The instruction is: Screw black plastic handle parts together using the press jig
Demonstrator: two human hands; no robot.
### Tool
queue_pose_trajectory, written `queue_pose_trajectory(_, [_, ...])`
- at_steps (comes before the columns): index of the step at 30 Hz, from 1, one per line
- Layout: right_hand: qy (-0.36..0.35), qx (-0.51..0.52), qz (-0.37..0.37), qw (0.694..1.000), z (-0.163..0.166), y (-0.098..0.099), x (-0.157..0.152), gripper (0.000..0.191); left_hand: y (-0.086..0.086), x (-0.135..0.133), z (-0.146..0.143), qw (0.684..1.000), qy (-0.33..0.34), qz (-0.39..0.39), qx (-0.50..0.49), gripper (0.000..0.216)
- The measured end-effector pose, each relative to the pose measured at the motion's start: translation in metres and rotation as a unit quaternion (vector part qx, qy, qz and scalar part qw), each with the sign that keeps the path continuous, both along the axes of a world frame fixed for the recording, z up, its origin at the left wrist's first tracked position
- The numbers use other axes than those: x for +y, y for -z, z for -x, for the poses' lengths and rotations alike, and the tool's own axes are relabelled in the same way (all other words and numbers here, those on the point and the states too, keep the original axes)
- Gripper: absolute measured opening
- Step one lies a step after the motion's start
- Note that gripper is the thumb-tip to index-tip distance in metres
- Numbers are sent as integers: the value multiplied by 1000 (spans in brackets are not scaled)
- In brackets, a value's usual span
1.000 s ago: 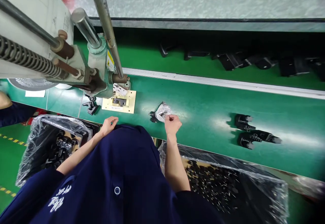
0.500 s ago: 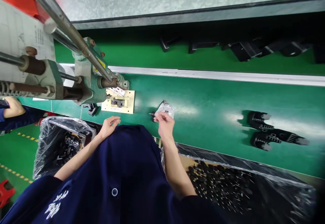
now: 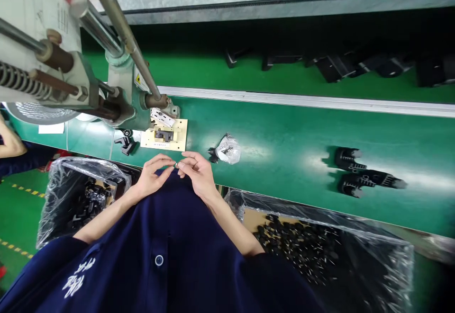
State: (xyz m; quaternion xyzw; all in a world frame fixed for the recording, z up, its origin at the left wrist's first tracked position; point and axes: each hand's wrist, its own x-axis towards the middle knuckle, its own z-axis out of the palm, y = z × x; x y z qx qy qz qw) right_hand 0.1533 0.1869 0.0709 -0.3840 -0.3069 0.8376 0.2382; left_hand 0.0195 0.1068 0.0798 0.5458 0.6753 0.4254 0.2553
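Note:
My left hand (image 3: 155, 174) and my right hand (image 3: 198, 174) meet in front of my shirt at the bench's near edge. Their fingertips close together on a small shiny metal piece (image 3: 176, 165), too small to name exactly. Just beyond my hands is a pale yellow fixture plate (image 3: 181, 135), with a black plastic part (image 3: 164, 136) seated in its middle. A clear plastic bag (image 3: 230, 150) of small items lies on the bench to the right, touching a small black part (image 3: 212, 155) with a pin.
A green lever press (image 3: 122, 83) towers over the fixture at left. Loose black parts (image 3: 127, 145) lie beside it. Plastic-lined bins (image 3: 59, 194) of parts flank me below the bench. Joined black pieces (image 3: 368, 176) lie far right. At far left shows another person's arm (image 3: 10, 140).
My right hand has left the plastic bag and moved left to meet my left hand, with a small shiny piece now between the fingertips. The view has shifted slightly.

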Motion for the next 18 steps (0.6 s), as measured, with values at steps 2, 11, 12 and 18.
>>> queue_pose_trajectory(2, [-12,-4,-8,1000,2,-1,-6,36,2,-6,2,1000,13,-20,14,13])
queue_pose_trajectory(11, [-90,11,116,989,9,2,-20,34,7,-27,17,990,88,-101,46,8])
queue_pose_trajectory(12, [-101,15,136,985,10,3,-21,32,7,-28,19,990,93,-99,42,8])
queue_pose_trajectory(18, [-165,61,226,958,18,15,-24,28,7,-32,29,989,140,-47,7,13])
